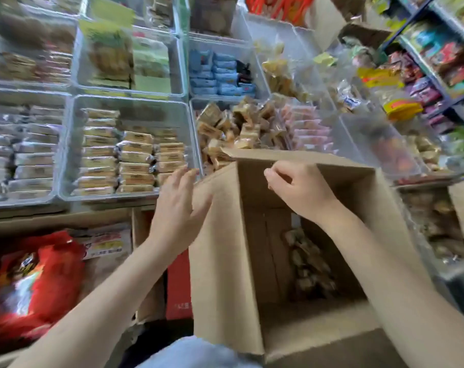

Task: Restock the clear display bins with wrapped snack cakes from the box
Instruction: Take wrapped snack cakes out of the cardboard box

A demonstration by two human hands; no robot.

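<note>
An open cardboard box [225, 261] stands in front of me, with a few wrapped snack cakes [309, 264] lying at its bottom right. My left hand [179, 205] lies flat with straight fingers against the box's left outer wall, near the top edge. My right hand [294, 187] hovers over the box's far side with fingers loosely curled; whether it pinches anything is unclear. Beyond the box sits a clear bin [196, 107] heaped with tan wrapped cakes [236, 126]. To its left another clear bin [74, 144] holds neat rows of wrapped cakes [135, 160].
More clear bins of packaged snacks fill the display above and to the left. A blue shelf rack [438, 75] with colourful packets rises at right. A red bag [34, 282] lies low at left beside a carton [106, 243]. Another clear bin [438, 229] sits right of the box.
</note>
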